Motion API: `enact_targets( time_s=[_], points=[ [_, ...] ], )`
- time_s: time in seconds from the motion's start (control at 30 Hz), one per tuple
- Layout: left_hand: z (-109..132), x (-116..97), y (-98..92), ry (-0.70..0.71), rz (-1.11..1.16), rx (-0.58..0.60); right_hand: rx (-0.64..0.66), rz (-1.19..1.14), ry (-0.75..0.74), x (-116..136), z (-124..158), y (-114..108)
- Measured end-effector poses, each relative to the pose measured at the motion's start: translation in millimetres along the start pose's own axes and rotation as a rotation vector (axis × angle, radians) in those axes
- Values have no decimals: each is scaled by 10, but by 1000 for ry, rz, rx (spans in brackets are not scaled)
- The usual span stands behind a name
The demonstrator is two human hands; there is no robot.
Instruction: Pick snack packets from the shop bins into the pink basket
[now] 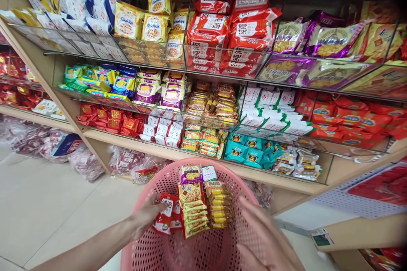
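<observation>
A pink perforated plastic basket [135, 245] stands in front of me. My left hand [148, 215] reaches over its left side, fingers closed on a red and white snack packet [164, 215]; a second red packet [176, 216] sits right beside it. To the right of these is a row of yellow-gold packets [193, 216], then a row of brown and yellow packets [219, 205]. Behind the rows lie a purple cookie packet [190, 174] and a white and green packet [209, 173]. Blurred at the basket's right, my right hand [265, 237] has its fingers apart and holds nothing.
Tiered wooden shelves with clear dividers hold packaged snacks, among them red packets [251, 29], yellow cookie packets [129, 21] and teal packets [248, 150]. Plastic bags of packets [85, 163] lie on the tiled floor [47, 203]. A cardboard box [365, 220] stands at the lower right.
</observation>
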State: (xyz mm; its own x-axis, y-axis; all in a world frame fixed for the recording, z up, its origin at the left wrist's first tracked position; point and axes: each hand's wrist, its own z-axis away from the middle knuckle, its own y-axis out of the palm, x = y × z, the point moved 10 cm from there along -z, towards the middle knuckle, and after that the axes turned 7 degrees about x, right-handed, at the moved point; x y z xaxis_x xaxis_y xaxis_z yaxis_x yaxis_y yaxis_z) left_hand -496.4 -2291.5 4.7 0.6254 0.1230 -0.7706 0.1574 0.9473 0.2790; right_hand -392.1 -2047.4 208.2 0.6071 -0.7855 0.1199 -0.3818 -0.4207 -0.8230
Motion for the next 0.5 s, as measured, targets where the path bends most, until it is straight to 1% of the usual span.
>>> enact_targets(
  time_s=[0.03,0.1,0.17,0.27,0.33,0.4,0.5],
  points=[
    [-69,50,-90,5,-24,-70,-28,5,63,-106,104,-41],
    [-193,154,-196,-13,-64,-152,-75,11,164,-266,281,-111],
    [-292,188,-230,4,-93,-191,-109,7,235,-366,399,-166],
    [-388,156,-182,57,-130,-209,-146,-7,292,-433,486,-219],
    [-421,150,-124,56,-156,-207,-146,1,305,-444,509,-218],
    [-428,156,-91,39,-173,-221,-132,26,300,-443,523,-195],
    [-397,144,-111,41,-178,-278,-120,67,277,-442,547,-162]
  ],
)
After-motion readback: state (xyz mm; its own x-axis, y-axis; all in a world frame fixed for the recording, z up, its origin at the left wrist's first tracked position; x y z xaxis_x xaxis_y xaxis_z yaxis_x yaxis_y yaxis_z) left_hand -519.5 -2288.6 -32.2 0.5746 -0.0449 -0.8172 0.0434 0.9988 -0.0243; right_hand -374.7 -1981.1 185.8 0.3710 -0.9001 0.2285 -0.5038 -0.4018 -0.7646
